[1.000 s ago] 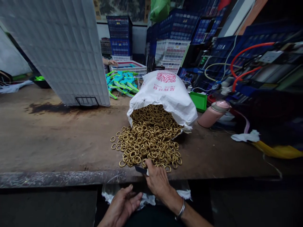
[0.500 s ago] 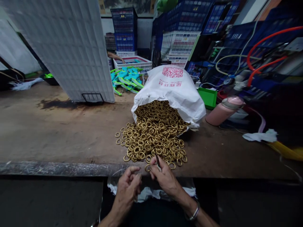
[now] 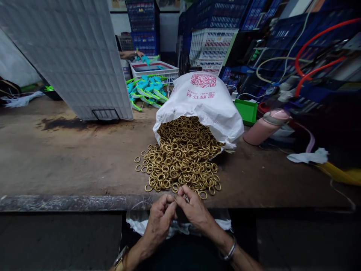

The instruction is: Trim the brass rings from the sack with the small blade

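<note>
A heap of brass rings (image 3: 180,162) spills from a white sack (image 3: 203,105) lying on its side on the worn workbench (image 3: 64,162). My left hand (image 3: 161,218) and my right hand (image 3: 194,209) meet at the bench's front edge, just below the heap. Both have their fingers curled and pinched together. My right hand grips a thin dark tool (image 3: 186,197); what my left fingers pinch is too small to name. A white bag (image 3: 180,226) hangs under my hands.
A grey gridded panel (image 3: 73,56) leans at the back left. Teal and green plastic parts (image 3: 145,92) lie beside a white crate (image 3: 155,71), where another person's hand (image 3: 132,54) reaches. A pink bottle (image 3: 265,126), green box (image 3: 246,111), hoses and stacked blue crates (image 3: 143,26) fill the right.
My right hand drew back from the ring heap to the bench edge. My left hand rose from my lap to meet it, and both closed into a pinch.
</note>
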A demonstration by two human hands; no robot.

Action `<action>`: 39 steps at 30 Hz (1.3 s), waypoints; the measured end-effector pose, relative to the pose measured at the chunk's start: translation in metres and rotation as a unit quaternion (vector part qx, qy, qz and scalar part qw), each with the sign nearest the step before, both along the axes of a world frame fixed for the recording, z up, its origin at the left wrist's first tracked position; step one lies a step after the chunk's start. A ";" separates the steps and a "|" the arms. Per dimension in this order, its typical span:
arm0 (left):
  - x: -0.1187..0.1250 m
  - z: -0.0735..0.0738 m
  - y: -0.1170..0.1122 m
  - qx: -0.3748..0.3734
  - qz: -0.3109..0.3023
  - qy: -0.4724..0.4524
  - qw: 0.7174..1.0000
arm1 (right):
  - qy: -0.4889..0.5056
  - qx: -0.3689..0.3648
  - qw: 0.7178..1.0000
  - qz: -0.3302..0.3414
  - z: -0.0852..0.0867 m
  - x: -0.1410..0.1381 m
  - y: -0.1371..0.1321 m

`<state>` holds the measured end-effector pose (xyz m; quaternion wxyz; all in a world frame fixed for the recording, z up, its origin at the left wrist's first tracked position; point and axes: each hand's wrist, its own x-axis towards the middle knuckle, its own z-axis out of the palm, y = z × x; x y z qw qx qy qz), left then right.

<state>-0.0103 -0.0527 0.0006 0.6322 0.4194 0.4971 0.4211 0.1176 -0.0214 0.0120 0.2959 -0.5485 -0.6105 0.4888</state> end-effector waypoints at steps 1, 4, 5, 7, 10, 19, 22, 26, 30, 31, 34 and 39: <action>0.000 0.001 0.001 -0.016 -0.016 -0.024 0.999 | 0.002 -0.003 1.000 0.001 0.001 0.000 0.000; 0.000 0.003 0.003 -0.045 -0.043 -0.105 0.992 | 0.013 -0.013 1.000 0.002 0.002 0.004 0.001; 0.000 0.003 0.004 -0.048 -0.040 -0.124 0.990 | 0.006 -0.010 1.000 -0.002 0.002 0.005 0.001; 0.000 0.002 0.005 -0.053 -0.027 -0.132 0.989 | -0.042 0.017 0.999 -0.003 0.003 0.010 -0.001; 0.001 0.001 0.006 -0.039 -0.015 -0.109 0.993 | -0.146 0.070 0.986 0.042 0.003 0.015 -0.007; 0.003 0.005 0.004 -0.025 -0.039 -0.063 0.997 | -0.340 0.073 0.927 0.141 -0.003 0.020 -0.019; 0.001 0.012 -0.001 -0.040 -0.071 -0.069 0.994 | -0.375 0.072 0.914 0.136 -0.002 0.020 -0.025; -0.004 0.024 -0.014 -0.076 -0.119 -0.093 0.986 | -0.405 0.043 0.911 0.063 0.002 0.028 -0.027; -0.004 0.022 -0.021 -0.125 -0.142 -0.187 0.964 | -0.395 0.046 0.917 -0.044 -0.004 0.052 -0.023; -0.003 0.019 -0.020 -0.138 -0.128 -0.212 0.959 | -0.377 0.059 0.922 -0.062 -0.007 0.056 -0.023; 0.001 0.010 -0.012 -0.171 -0.091 -0.248 0.949 | -0.340 0.101 0.932 -0.077 -0.016 0.059 -0.024; 0.003 0.006 -0.001 -0.190 -0.040 -0.309 0.931 | -0.372 0.131 0.918 -0.047 -0.018 0.046 -0.021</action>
